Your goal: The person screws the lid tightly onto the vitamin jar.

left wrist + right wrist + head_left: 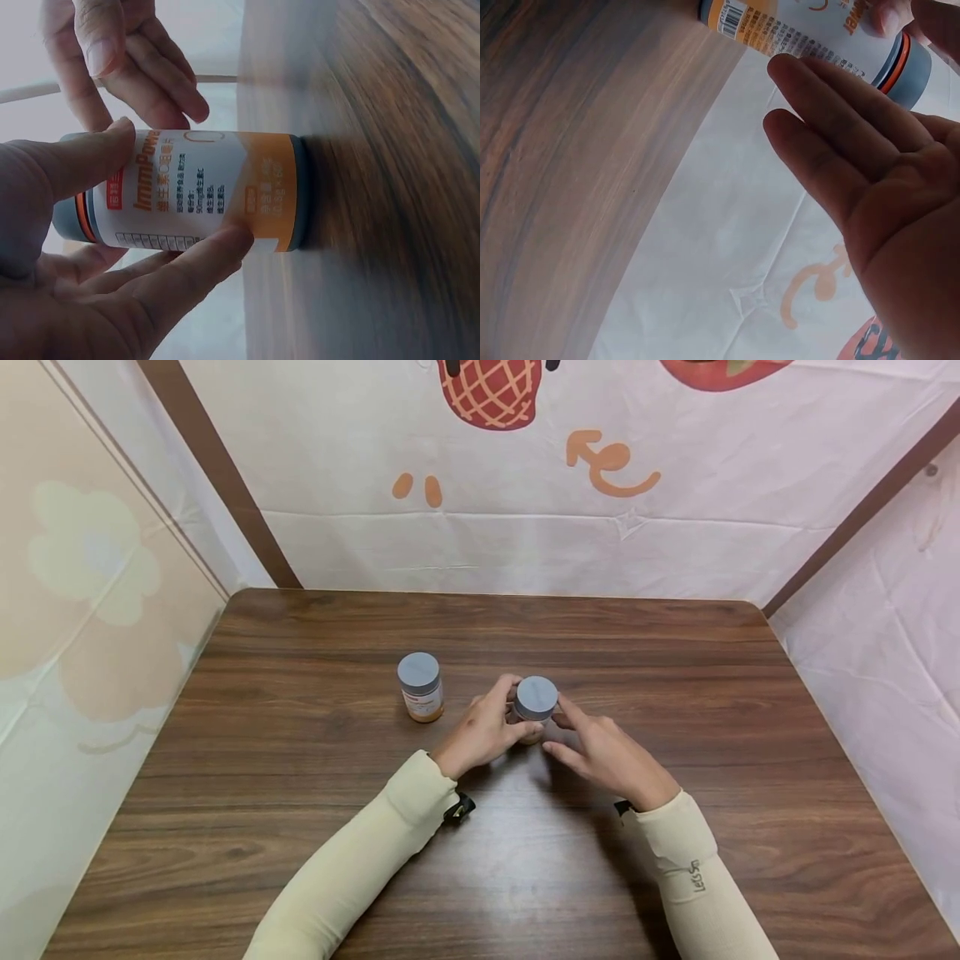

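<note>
Upright on the wooden table stands a pill bottle (536, 697) with a grey lid. In the left wrist view its white and orange label (262, 180) faces the camera. My left hand (480, 731) grips this bottle from the left, thumb and fingers around its sides. On the opposite side is my right hand (618, 758), its fingers extended and thumb held apart. The right fingertips (784, 67) lie close against the bottle's side; whether they touch it is hard to tell. A second, similar pill bottle (422, 689) stands to the left of my left hand.
The brown table (300, 827) ends at a back edge beyond the bottles. A white printed cloth (510, 552) hangs behind it, and similar cloth lines both sides. Light sleeves cover both forearms.
</note>
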`<state>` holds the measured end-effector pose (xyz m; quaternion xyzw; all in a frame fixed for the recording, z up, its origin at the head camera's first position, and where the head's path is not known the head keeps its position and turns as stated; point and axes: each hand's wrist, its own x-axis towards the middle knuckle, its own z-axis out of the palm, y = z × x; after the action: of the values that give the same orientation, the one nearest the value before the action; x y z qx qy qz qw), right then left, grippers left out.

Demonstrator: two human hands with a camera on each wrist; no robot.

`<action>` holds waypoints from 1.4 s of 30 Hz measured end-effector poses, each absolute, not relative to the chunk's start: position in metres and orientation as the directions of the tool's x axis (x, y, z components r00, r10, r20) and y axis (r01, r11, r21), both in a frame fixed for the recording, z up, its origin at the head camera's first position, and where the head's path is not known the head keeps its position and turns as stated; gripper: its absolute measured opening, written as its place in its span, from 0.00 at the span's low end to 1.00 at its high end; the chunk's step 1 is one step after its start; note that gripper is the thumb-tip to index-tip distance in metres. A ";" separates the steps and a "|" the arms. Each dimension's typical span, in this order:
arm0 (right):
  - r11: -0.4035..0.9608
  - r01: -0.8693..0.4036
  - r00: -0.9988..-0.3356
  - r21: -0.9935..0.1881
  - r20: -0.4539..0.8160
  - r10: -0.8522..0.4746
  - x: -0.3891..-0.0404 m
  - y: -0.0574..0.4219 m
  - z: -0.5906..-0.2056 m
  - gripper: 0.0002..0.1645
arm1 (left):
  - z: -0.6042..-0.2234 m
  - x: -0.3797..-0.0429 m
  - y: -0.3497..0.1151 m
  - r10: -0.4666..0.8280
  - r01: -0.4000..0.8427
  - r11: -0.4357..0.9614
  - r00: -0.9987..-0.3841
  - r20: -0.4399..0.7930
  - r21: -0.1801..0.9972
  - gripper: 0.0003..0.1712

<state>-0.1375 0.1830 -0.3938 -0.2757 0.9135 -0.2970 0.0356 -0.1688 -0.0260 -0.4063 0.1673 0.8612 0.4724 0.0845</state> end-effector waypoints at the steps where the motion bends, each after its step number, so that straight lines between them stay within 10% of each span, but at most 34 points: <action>1: 0.672 -0.483 -0.845 -0.562 0.096 -0.526 -0.138 0.184 -0.394 0.41 | -0.407 -0.169 -0.025 0.365 0.207 0.499 -0.931 0.012 0.842 0.34; 42: 0.716 -0.423 -0.886 -0.556 0.091 -0.454 -0.144 0.208 -0.402 0.51 | -0.415 -0.186 0.018 0.376 0.245 0.496 -0.925 0.048 0.833 0.38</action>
<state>-0.1442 0.2083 -0.4025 -0.2368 0.9258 -0.2935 0.0260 -0.1859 0.0184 -0.4148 0.1800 0.8622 0.4683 0.0701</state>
